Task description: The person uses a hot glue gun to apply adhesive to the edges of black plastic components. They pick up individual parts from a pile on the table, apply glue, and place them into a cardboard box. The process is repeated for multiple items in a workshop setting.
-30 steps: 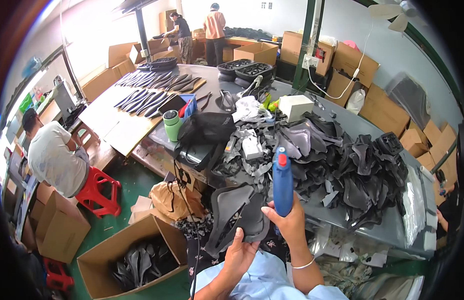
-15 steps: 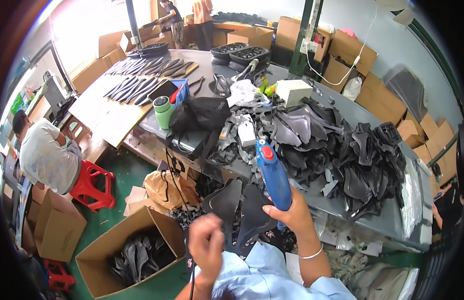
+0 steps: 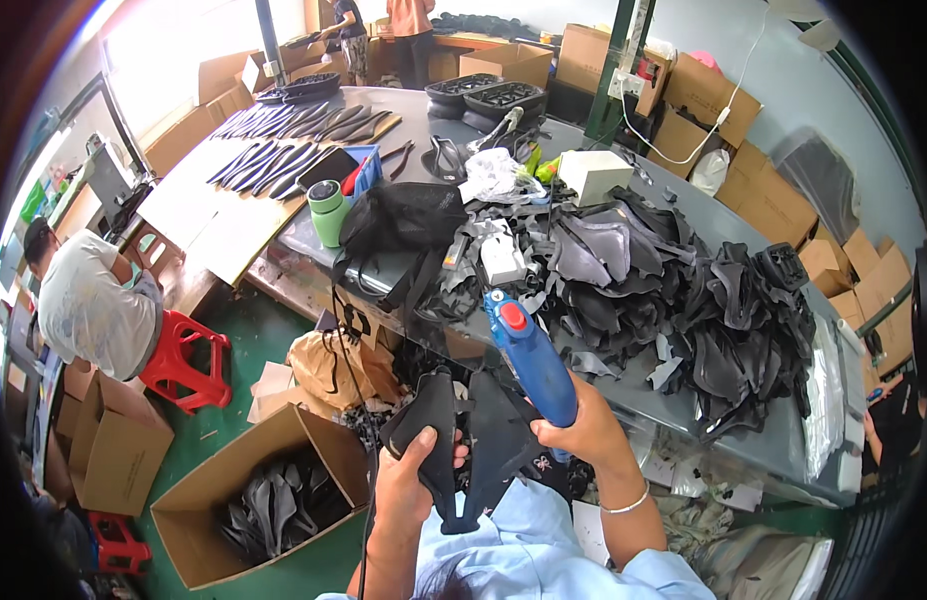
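My left hand (image 3: 405, 482) grips a black saddle-shaped piece (image 3: 498, 428) by its left side, the thumb on top and fingertips showing in its central slot. The piece has two wide wings joined at a narrow end that points towards me, above my lap. In my right hand (image 3: 590, 425) is a blue hand-held power tool (image 3: 533, 362) with a red button, its head pointing away towards the table. The tool is over the right wing's far edge; whether they touch I cannot tell. My right fingertips are partly hidden behind the tool.
A large heap of black pieces (image 3: 623, 280) covers the grey table's (image 3: 543, 140) near right part. A black bag (image 3: 403, 215) and green flask (image 3: 328, 212) stand left of it. An open carton (image 3: 198, 520) with black pieces is at lower left. A person sits on a red stool (image 3: 188, 365).
My left hand, earlier closed and raised apart from the piece, has taken hold of its left side. The piece is lifted nearer, and the tool's head has swung slightly left and lower.
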`<state>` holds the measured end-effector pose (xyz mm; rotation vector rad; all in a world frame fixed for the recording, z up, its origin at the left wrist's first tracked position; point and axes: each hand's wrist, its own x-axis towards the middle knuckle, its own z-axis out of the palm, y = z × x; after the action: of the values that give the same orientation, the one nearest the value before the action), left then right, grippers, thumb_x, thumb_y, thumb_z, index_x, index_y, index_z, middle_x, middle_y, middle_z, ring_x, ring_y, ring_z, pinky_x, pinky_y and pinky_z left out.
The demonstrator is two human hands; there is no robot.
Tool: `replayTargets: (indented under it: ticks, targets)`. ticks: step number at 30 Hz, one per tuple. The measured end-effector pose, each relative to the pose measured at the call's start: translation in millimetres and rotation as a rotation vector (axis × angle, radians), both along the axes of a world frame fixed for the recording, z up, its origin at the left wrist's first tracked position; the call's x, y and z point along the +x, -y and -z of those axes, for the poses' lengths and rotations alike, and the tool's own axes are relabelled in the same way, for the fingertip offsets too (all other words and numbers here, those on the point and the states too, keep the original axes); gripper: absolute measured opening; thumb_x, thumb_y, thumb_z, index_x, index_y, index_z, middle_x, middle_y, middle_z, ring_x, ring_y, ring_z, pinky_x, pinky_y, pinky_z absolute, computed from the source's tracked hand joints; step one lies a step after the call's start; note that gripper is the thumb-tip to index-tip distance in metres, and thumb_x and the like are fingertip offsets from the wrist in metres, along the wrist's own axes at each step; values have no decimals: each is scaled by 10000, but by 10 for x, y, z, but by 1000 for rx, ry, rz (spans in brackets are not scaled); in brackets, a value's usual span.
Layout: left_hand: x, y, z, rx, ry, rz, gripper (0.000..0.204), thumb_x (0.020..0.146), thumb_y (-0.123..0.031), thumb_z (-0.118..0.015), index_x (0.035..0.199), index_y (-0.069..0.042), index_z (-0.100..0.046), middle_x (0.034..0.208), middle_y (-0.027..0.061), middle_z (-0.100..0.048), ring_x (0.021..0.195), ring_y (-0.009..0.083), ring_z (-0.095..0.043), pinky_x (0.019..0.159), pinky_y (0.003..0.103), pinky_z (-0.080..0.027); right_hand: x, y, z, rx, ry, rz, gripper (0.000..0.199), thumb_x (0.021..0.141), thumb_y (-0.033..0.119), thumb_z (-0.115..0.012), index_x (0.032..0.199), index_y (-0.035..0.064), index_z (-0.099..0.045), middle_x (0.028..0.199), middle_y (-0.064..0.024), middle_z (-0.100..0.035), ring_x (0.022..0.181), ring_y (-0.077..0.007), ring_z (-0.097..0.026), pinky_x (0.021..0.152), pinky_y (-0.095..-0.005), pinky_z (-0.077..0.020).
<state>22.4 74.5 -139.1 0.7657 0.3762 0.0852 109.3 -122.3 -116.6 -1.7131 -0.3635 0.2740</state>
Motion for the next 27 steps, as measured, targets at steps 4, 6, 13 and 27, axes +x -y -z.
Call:
replayTargets:
  ticks: [4, 6, 13, 27]
  targets:
    - [-43, 42, -68, 129, 38, -32, 285, 840, -140, -595, 1040, 49, -522, 843, 151, -608, 691, 217, -617, 636, 318, -520, -20, -93, -157, -138, 117, 36, 414, 646, 176, -741, 971, 8, -548, 726, -25, -560, 664, -112, -501, 645, -264, -437]
    - [-62, 48, -65, 161, 65, -34, 307, 838, -146, -596, 1060, 56, -528, 859, 150, -615, 709, 214, -623, 653, 318, -523, -22, -138, -157, -169, 111, 91, 418, 646, 185, -746, 967, 6, -546, 731, -39, -576, 673, -115, -519, 648, -261, -437]
    - [-107, -105, -86, -87, 160, 232, 469, 845, -241, -567, 1185, 67, -471, 1001, 185, -602, 845, 245, -627, 757, 360, -517, 22, 32, -99, -172, 175, -8, 425, 640, 177, -737, 965, -9, -535, 688, -105, -575, 578, -157, -529, 593, -292, -449]
    - [-98, -205, 69, -198, 195, 144, 554, 936, -413, -395, 1236, 50, -435, 1060, 194, -571, 880, 270, -592, 811, 390, -475, 15, -29, -141, 61, -81, 82, 491, 630, 86, -741, 1071, 2, -542, 808, -22, -576, 748, -89, -548, 699, -249, -458]
